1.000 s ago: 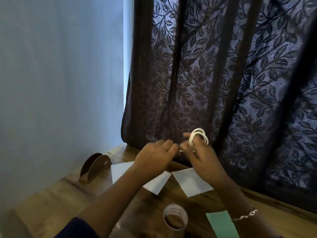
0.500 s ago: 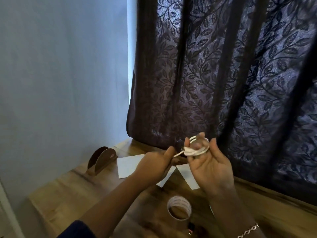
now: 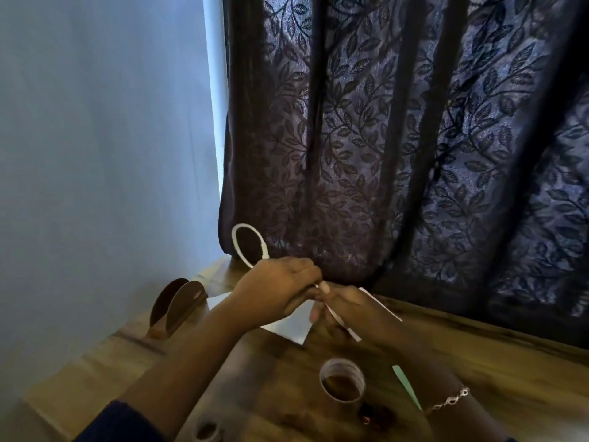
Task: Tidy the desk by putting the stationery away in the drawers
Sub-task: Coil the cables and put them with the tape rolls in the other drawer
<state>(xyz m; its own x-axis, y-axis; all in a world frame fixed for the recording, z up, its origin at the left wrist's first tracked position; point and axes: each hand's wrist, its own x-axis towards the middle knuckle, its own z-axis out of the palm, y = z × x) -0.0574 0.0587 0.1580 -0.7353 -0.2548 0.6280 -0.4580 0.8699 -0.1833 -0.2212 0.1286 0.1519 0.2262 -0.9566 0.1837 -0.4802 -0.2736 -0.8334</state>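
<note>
Now I see L hand (image 3: 277, 291) gripping the white cord (image 3: 244, 225), loop sticking up beyond the tape roll (image 3: 341, 366), to its left. R hand (image 3: 350, 309) pinches cord's other end; hands touching, just beyond roll.

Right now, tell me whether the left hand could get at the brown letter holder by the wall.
Probably, but not freely: the left hand grips the white cord, which the right hand also pinches. The brown letter holder stands just left of it on the desk, with nothing between.
</note>
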